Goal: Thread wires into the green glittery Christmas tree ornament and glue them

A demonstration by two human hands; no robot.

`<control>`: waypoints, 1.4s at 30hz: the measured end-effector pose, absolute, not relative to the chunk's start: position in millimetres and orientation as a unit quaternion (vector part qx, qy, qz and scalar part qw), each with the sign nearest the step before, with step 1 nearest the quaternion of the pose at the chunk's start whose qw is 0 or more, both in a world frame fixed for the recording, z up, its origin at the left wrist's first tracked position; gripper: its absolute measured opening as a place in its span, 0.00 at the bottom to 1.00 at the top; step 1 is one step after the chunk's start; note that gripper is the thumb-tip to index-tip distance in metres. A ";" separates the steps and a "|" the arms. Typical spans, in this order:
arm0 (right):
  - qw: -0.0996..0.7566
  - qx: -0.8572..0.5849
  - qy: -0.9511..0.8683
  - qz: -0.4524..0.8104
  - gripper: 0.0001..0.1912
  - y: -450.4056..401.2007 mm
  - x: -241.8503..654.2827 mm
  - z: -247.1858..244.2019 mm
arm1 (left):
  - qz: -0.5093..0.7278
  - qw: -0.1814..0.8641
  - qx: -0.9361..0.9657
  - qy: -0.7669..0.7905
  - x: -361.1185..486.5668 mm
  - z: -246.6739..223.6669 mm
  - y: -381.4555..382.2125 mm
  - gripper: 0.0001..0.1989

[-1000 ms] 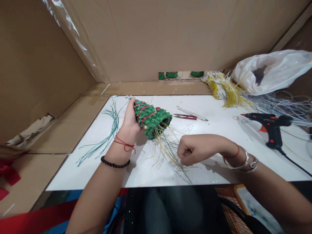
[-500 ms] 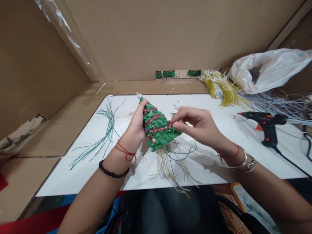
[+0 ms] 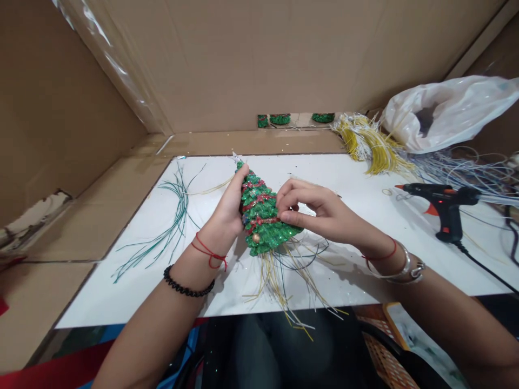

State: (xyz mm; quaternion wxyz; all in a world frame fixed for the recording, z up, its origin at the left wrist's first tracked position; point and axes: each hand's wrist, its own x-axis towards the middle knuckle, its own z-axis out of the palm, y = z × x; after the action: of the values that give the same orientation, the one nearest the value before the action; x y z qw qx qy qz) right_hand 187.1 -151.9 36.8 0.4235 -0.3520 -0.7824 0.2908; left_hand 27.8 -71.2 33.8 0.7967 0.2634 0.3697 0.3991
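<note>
My left hand (image 3: pixel 227 213) grips a small green glittery Christmas tree (image 3: pixel 261 219) from its left side, tip pointing away, above the white board (image 3: pixel 357 270). Red garland strands cross the tree, and a small gold bead sits near its base. Yellow and dark wires (image 3: pixel 284 281) hang from the base onto the board. My right hand (image 3: pixel 320 210) touches the tree's right side, with thumb and fingertips pinched at the red garland.
A black and orange glue gun (image 3: pixel 444 202) stands at the right, its cord running off the edge. Green wires (image 3: pixel 174 221) lie left. Yellow wire bundle (image 3: pixel 365 143), white plastic bag (image 3: pixel 450 113) and grey wires (image 3: pixel 466 167) sit back right. Cardboard walls surround the board.
My right hand rose from the board, where it was a fist, to the tree's side. My left hand turned the tree more upright, tip away from me.
</note>
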 end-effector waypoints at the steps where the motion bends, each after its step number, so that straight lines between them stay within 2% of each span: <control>1: 0.425 -0.350 -0.782 0.292 0.06 -151.4 187.0 36.7 | 0.390 0.796 0.270 0.375 28.1 33.6 -71.1 0.19; 5: 0.438 -0.359 -0.772 0.291 0.06 -145.5 192.4 37.6 | 0.389 0.788 0.275 0.390 29.2 34.0 -70.8 0.19; 9: 0.545 -0.472 -0.642 0.259 0.13 -131.9 217.3 37.9 | 0.385 0.794 0.261 0.391 28.4 33.1 -69.6 0.18; 11: 0.586 -0.550 -0.550 0.226 0.13 -124.2 235.1 36.5 | 0.379 0.798 0.254 0.393 27.3 31.7 -67.8 0.18; 12: 0.580 -0.592 -0.520 0.206 0.11 -120.7 243.5 35.6 | 0.378 0.800 0.253 0.392 26.8 30.9 -66.7 0.18; 16: 0.461 -0.715 -0.514 0.110 0.07 -114.2 260.1 33.4 | 0.373 0.805 0.259 0.383 25.1 27.7 -62.4 0.18; 18: 0.426 -0.725 -0.533 0.095 0.10 -118.8 255.8 34.2 | 0.368 0.802 0.262 0.390 24.5 26.4 -61.2 0.18; 22: 0.353 -0.714 -0.587 0.144 0.23 -149.6 238.9 33.1 | 0.358 0.803 0.263 0.397 23.6 23.6 -59.8 0.16; 25: 0.235 -0.722 -0.629 0.168 0.22 -185.5 239.0 23.1 | 0.349 0.806 0.256 0.403 24.1 23.2 -58.7 0.14; 27: 0.186 -0.753 -0.609 0.168 0.22 -209.9 250.0 12.7 | 0.351 0.804 0.248 0.412 25.0 24.9 -58.8 0.14; 30: 0.184 -0.832 -0.516 0.090 0.23 -243.4 279.1 -5.1 | 0.354 0.806 0.239 0.409 26.5 29.5 -60.5 0.16; 35: 0.248 -0.917 -0.303 -0.076 0.21 -279.7 339.4 -28.6 | 0.351 0.801 0.246 0.418 25.9 31.6 -61.0 0.17; 39: 0.261 -0.901 -0.344 -0.031 0.30 -274.9 379.2 -34.0 | 0.356 0.798 0.265 0.408 23.8 29.2 -58.3 0.16; 42: 0.277 -0.884 -0.376 0.027 0.27 -258.2 392.4 -30.9 | 0.345 0.820 0.240 0.390 22.7 29.2 -58.9 0.15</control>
State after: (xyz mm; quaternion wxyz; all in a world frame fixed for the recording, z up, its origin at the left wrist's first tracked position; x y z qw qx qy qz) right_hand 392.4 -258.2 -30.9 0.2774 -0.8835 -0.3764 0.0268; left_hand 22.7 -58.9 29.2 0.8197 0.2399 0.3897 0.3446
